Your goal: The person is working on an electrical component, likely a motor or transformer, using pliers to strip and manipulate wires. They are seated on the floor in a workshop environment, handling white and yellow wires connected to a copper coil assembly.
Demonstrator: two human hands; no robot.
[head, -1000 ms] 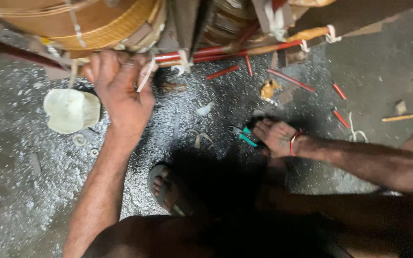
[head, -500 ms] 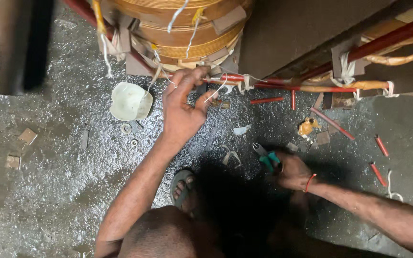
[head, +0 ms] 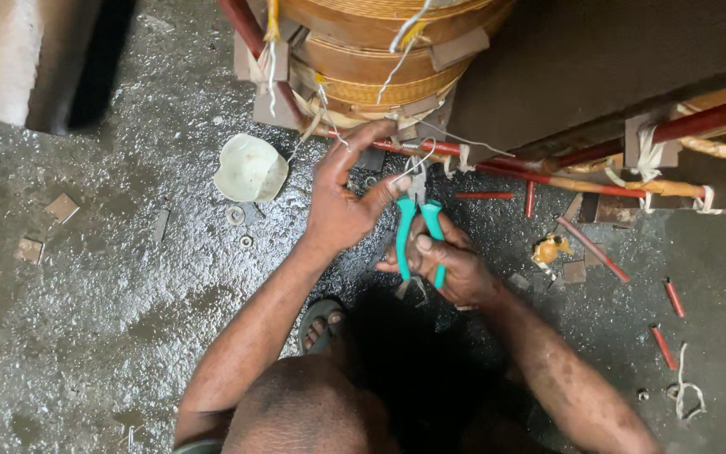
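Head view: right hand (head: 451,265) grips teal pliers (head: 418,227); left hand (head: 342,202), at 9 o'clock, pinches thin wire (head: 418,164). Risk: wire may slip, nicking fingers.

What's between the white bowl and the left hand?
Head view: only bare wet floor between the white bowl and the left hand; small washers lie just below.
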